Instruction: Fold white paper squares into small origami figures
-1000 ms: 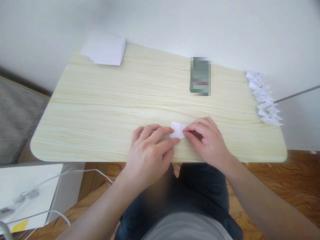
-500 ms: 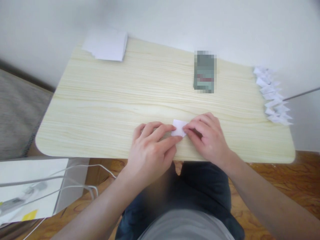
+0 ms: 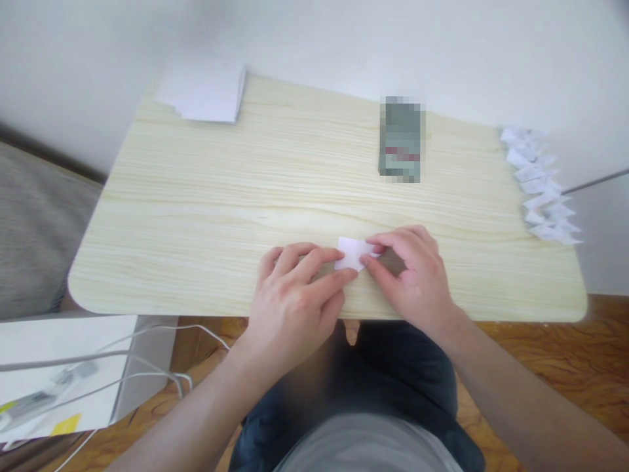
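A small folded piece of white paper [image 3: 350, 252] lies near the front edge of the wooden table [image 3: 206, 216], between my two hands. My left hand [image 3: 299, 298] presses the paper's left part down, the index fingertip at its left side and the thumb at its lower edge. On the other side, my right hand [image 3: 415, 275] has its thumb on the paper and its index finger at the upper right, with a pointed part of the paper between them. The fingers hide part of the right end.
A stack of white paper [image 3: 206, 92] lies at the back left. A blurred-out dark green object [image 3: 401, 139] is at the back. Several folded white paper pieces [image 3: 540, 187] line the right edge. White cables [image 3: 162, 328] run over a white surface [image 3: 29, 334] at lower left.
My right index finger has moved up and away from the thumb, and more of the paper's right end shows. My left hand keeps its hold in nearly the same place.
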Demonstrator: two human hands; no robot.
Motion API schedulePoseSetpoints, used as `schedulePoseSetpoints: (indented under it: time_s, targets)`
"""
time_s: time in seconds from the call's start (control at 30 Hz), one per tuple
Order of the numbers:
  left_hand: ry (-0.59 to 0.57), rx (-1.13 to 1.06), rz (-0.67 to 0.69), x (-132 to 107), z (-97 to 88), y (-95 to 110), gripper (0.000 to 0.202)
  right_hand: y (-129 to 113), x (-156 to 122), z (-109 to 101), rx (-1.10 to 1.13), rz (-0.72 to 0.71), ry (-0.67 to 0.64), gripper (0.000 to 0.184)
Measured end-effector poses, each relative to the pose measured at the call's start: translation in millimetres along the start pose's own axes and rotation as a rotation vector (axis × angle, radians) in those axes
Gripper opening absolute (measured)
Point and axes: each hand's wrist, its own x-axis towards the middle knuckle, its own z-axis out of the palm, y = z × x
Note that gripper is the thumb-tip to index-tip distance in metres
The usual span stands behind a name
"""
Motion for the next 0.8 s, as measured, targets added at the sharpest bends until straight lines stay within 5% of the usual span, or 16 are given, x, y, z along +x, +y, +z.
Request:
schedulePoseSetpoints:
  time_s: [0.8]
  targets:
    - [-0.042, 0.056, 0.008, -4.1, -0.1, 3.2, 0.047, 0.3, -9.4, 2.4, -0.013, -0.006, 0.065, 0.006]
